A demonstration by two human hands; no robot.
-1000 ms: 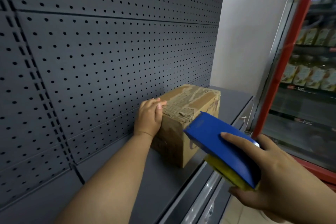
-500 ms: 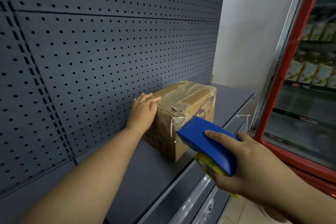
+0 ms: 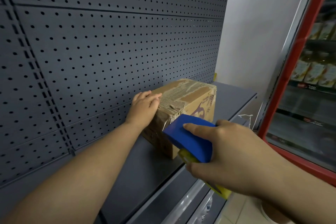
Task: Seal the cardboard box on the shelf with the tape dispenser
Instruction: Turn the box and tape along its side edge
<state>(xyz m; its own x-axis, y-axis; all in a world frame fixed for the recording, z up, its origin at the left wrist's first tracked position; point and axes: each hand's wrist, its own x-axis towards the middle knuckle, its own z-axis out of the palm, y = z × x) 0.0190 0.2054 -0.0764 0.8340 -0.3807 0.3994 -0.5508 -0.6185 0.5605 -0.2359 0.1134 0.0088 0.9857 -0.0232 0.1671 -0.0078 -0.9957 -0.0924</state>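
Note:
A worn cardboard box [image 3: 192, 96] with torn old tape on top sits on the dark grey shelf [image 3: 138, 169], close to the pegboard back. My left hand [image 3: 144, 107] lies flat against the box's near left top corner, fingers together. My right hand [image 3: 223, 152] grips a blue tape dispenser [image 3: 189, 136] with a yellow underside. The dispenser's front tip touches the box's near end face, and a strip of clear tape shows at the contact. The near lower part of the box is hidden behind the dispenser.
A grey pegboard panel [image 3: 109, 45] rises behind the shelf. At the right stands a red-framed glass-door cooler [image 3: 298, 78] with packaged goods inside. A pale wall [image 3: 254, 32] closes the shelf's far end. The shelf's metal front rail [image 3: 183, 203] runs below my right hand.
My right hand has carried the dispenser forward and left until its tip reaches the box's near end. My left hand stays pressed on the box corner.

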